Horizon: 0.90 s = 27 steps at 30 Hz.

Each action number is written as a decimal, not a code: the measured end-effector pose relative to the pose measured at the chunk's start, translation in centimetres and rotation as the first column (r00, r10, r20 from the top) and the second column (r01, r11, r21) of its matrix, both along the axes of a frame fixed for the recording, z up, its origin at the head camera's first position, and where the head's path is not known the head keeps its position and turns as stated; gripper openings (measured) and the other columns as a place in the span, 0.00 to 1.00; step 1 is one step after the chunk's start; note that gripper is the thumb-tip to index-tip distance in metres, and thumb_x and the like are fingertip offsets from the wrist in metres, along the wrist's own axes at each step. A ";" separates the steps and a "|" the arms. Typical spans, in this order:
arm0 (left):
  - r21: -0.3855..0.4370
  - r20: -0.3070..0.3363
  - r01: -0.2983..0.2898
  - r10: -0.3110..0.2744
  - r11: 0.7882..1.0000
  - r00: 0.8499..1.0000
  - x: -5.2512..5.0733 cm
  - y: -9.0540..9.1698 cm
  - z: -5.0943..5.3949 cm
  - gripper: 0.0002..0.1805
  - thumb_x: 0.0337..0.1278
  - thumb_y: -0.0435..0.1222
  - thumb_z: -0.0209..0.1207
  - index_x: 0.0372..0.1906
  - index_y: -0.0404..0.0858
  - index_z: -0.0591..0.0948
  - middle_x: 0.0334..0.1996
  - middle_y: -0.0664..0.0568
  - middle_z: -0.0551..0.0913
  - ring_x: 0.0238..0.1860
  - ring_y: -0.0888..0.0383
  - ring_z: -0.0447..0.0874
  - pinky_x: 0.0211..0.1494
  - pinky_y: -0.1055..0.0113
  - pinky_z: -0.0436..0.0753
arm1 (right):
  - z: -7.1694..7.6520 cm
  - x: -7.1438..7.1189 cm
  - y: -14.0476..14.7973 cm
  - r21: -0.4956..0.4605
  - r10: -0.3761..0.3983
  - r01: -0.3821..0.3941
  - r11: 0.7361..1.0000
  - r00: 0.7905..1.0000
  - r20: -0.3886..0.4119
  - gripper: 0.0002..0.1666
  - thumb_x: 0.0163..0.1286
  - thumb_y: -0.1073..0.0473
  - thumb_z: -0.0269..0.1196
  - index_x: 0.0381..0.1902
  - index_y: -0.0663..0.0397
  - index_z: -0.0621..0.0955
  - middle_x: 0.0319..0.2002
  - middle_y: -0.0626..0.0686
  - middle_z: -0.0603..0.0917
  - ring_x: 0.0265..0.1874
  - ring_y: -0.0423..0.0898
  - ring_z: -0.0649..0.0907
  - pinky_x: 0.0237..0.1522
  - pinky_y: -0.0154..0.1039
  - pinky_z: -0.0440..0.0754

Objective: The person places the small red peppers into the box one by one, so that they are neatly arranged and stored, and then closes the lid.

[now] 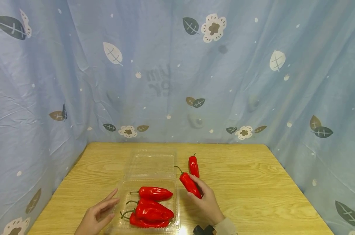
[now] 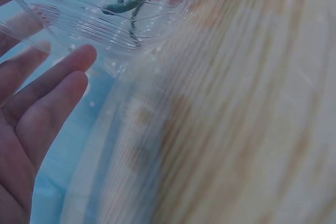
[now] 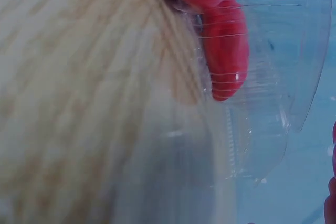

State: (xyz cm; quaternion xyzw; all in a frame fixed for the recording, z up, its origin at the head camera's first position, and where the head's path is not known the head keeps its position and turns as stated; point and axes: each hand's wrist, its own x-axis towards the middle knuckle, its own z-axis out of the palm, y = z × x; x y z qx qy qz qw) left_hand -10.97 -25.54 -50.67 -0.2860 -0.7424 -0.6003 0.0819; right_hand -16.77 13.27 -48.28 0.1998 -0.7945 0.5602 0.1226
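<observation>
My right hand (image 1: pixel 206 201) grips a long red pepper (image 1: pixel 187 182) between thumb and fingers, just right of a clear plastic clamshell box (image 1: pixel 178 212). The pepper's green stem points up and left. Another red pepper (image 1: pixel 193 167) lies on the table just beyond that hand. Inside the box's base lie red peppers: one across the back (image 1: pixel 154 193), the others overlapping in front (image 1: pixel 152 211), stems to the left. At the box's left side is my left hand (image 1: pixel 96 216), fingers spread and holding nothing; whether its fingertips touch the box I cannot tell.
The box's clear lid (image 1: pixel 152 164) lies folded back, flat on the wooden table (image 1: pixel 236 182). A blue curtain (image 1: pixel 165 81) with leaves and flowers hangs behind the table and along both sides. Near the right wrist is a black strap piece (image 1: pixel 203 230).
</observation>
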 end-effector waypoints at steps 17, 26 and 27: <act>-0.009 -0.029 0.009 -0.010 1.000 1.000 -0.3 0.0 -0.1 0.22 0.55 0.14 0.51 0.58 0.15 0.68 0.71 0.62 0.61 0.59 0.68 0.74 0.51 0.77 0.80 | 2.9 -1.1 -2.8 0.123 0.293 -0.287 0.950 0.955 -0.034 0.33 0.62 0.62 0.66 0.65 0.55 0.71 0.61 0.59 0.76 0.52 0.52 0.80 0.48 0.34 0.82; 0.004 -0.008 0.007 -0.007 1.000 1.000 -0.1 -0.1 -0.2 0.23 0.55 0.14 0.51 0.58 0.15 0.68 0.71 0.61 0.61 0.60 0.68 0.74 0.51 0.78 0.80 | 3.3 -1.5 -4.2 0.183 0.343 -0.339 0.923 0.939 0.009 0.33 0.63 0.63 0.66 0.66 0.50 0.71 0.62 0.53 0.75 0.54 0.49 0.79 0.51 0.34 0.81; 0.005 -0.008 0.007 -0.007 1.000 1.000 -0.1 -0.1 -0.1 0.23 0.56 0.15 0.51 0.58 0.15 0.68 0.71 0.62 0.61 0.60 0.68 0.74 0.51 0.78 0.79 | 3.3 -1.6 -4.4 0.180 0.354 -0.352 0.919 0.935 0.020 0.34 0.62 0.63 0.66 0.66 0.49 0.71 0.63 0.53 0.75 0.55 0.49 0.79 0.51 0.34 0.81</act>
